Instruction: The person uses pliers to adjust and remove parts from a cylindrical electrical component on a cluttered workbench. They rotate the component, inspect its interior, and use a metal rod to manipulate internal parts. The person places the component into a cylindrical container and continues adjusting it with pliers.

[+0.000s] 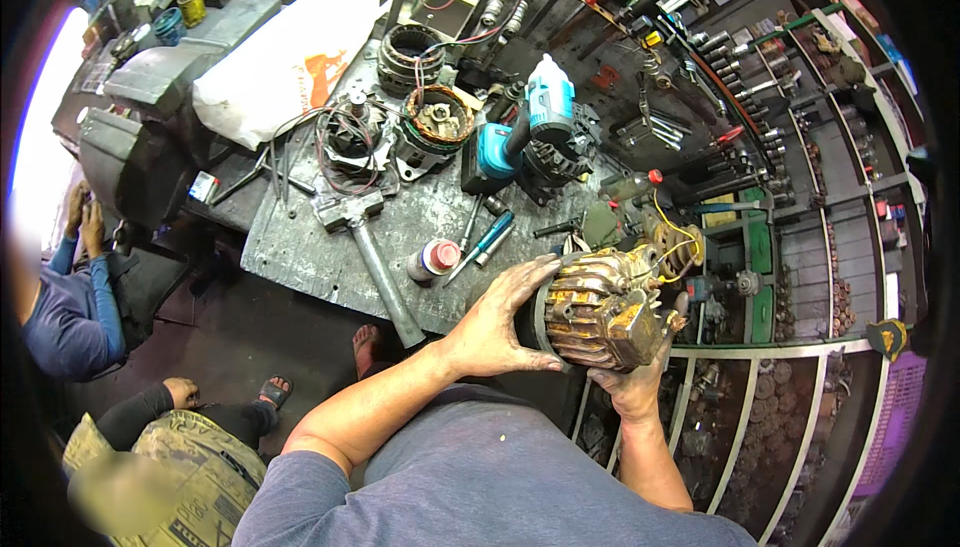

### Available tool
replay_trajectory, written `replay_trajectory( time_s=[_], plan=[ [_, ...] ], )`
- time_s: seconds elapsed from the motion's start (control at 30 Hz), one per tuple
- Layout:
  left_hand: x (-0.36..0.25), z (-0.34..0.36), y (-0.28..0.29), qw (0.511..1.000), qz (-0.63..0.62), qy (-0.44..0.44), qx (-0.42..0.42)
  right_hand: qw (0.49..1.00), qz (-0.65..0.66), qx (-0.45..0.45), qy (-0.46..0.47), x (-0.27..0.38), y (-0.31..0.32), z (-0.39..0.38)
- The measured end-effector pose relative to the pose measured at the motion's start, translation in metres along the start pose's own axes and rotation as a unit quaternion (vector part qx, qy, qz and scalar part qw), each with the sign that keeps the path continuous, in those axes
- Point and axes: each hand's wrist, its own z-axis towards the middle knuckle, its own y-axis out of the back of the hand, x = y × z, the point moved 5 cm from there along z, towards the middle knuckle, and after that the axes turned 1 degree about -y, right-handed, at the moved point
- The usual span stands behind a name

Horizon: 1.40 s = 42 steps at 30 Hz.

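Note:
Between my two hands is a finned metal motor housing (597,315), coated in brownish, oily grime, with a yellow wire (672,234) at its far end. My left hand (503,319) wraps round the dark rim at its left end, thumb below and fingers above. Its right side and underside rest in my right hand (637,383), whose fingers are partly hidden behind the housing. The housing is held up over the near edge of the workbench (300,247). Left of it on the bench are a red-capped bottle (436,259), a blue pen-like tool (492,237) and a hammer (375,265).
A cordless impact driver (525,127), opened alternator parts (437,115) with coils, and a white plastic bag (290,62) lie on the bench. Sockets and tools fill the racks (760,97) at right. A bench vise (140,162) stands at left. Two people sit at the left.

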Motion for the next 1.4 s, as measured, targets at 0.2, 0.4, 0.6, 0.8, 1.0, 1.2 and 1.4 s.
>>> replay_trajectory(
  time_s=[0.2,0.4,0.6,0.8,1.0,1.2,1.4],
  plan=[
    [-0.001,0.007,-0.002,1.000,-0.012,0.018,-0.007,1.000,0.009,-0.029,0.005,0.008,0.002,0.005],
    [-0.002,0.006,-0.001,0.999,-0.016,0.026,-0.011,0.998,-0.026,-0.024,0.058,0.004,0.007,0.005],
    [-0.005,0.009,0.001,1.000,-0.012,0.004,0.000,0.998,0.059,-0.002,0.011,-0.005,0.000,-0.001],
    [-0.005,0.005,0.004,0.999,-0.010,0.054,0.001,0.858,0.457,0.069,-0.226,0.001,-0.003,0.008],
    [0.004,-0.009,-0.003,0.985,-0.097,0.130,-0.058,0.994,-0.031,0.042,0.092,-0.014,0.021,0.005],
    [0.001,-0.028,-0.012,0.971,-0.101,0.174,-0.128,0.988,-0.126,-0.078,-0.046,-0.136,0.108,0.014],
    [-0.012,-0.049,-0.017,0.963,-0.029,0.196,-0.185,0.951,-0.288,0.026,-0.107,-0.221,0.104,0.002]
  ],
)
